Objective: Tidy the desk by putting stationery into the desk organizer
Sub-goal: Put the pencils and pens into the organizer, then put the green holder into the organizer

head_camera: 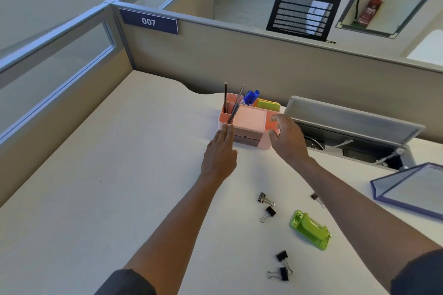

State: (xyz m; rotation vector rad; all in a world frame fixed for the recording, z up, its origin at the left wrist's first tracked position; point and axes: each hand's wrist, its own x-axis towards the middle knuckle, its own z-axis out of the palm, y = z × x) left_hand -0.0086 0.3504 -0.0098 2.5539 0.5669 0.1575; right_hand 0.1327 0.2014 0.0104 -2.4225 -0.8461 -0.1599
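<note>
Two bare forearms come into view from the bottom of the picture, and both are uncovered from the wrist to just below the elbow. Dark sleeves, charcoal or near black, sit pushed up high on each arm: the left sleeve [127, 281] shows as a soft rounded cuff at the lower edge, and the right sleeve [418, 275] bunches in the bottom right corner in the same dark cloth. The left hand [219, 153] and the right hand [288, 137] are both bare, with no gloves, and the fingers [227, 130] on the left are long and slim.
</note>
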